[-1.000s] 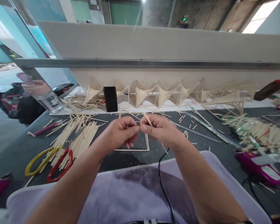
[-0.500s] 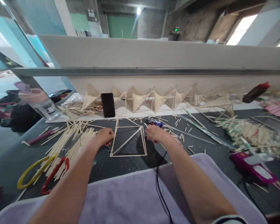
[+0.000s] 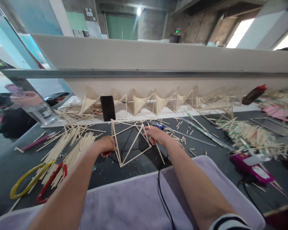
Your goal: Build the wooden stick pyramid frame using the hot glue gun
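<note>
Head view: seeing the stick frame [image 3: 136,156] at about 7 o'clock of picture centre, over the dark tabletop [image 3: 105,172]. Now sitting askew, after lying squarer half a second ago; turning or tilting, not being able to tell which. Seemingly pinching its 9 o'clock side with the left hand [image 3: 107,145], fingers curled in. Gripping a loose stick [image 3: 160,154] in the right hand [image 3: 156,134], trailing toward 5 o'clock, while bringing fingertips up to the frame's 2 o'clock corner; showing a gap there half a second ago. Probably meaning handling with both hands now, the loose stick looking not yet joined. Not showing the exact fingertip contact clearly.

Around the frame: seeing a blue tool [image 3: 160,126] at 2 o'clock just beyond the right hand, a phone [image 3: 108,108] at 11, a stick pile [image 3: 73,156] and scissors [image 3: 60,157] between 8 and 9, and a magenta glue gun [image 3: 251,171] near 3.
</note>
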`<move>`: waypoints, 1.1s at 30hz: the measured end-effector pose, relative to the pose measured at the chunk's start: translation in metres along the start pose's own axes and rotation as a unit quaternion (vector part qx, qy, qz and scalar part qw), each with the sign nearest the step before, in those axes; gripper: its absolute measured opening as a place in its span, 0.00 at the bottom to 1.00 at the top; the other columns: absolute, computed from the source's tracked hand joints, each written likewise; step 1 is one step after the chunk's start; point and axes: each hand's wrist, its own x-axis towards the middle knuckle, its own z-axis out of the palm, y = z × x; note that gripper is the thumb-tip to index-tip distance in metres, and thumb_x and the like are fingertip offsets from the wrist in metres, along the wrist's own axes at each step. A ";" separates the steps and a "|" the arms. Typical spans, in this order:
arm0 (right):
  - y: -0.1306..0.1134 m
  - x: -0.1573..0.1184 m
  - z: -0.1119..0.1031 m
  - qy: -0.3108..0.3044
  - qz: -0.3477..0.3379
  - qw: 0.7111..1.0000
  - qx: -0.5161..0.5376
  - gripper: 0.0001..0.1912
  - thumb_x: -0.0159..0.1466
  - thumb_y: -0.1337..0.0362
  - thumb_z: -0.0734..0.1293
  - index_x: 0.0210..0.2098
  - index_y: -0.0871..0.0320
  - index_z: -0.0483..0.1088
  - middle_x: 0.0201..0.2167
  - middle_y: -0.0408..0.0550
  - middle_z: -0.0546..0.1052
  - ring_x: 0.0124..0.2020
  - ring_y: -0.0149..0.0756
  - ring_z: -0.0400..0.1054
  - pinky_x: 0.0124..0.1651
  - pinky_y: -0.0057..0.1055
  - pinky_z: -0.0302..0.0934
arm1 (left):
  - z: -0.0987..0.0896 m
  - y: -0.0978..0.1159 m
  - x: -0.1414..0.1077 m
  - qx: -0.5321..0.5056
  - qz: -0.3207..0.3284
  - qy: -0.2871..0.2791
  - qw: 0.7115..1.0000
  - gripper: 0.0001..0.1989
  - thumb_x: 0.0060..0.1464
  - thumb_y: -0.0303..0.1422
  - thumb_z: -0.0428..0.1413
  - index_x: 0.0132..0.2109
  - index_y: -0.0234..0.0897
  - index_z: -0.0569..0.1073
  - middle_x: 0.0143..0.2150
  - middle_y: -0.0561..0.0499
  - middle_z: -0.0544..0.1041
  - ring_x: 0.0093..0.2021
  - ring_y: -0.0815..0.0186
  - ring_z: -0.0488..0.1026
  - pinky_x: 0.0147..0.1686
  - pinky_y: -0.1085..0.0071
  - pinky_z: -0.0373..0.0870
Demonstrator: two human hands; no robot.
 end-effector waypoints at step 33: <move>-0.044 -0.042 0.009 0.179 -0.217 0.949 -0.140 0.17 0.56 0.55 0.62 0.37 0.59 0.76 0.23 0.42 0.73 0.28 0.33 0.65 0.32 0.28 0.57 | -0.017 0.019 -0.010 -0.243 0.341 0.354 0.836 0.19 0.52 0.42 0.51 0.43 0.34 0.75 0.37 0.48 0.77 0.36 0.67 0.71 0.37 0.74 0.65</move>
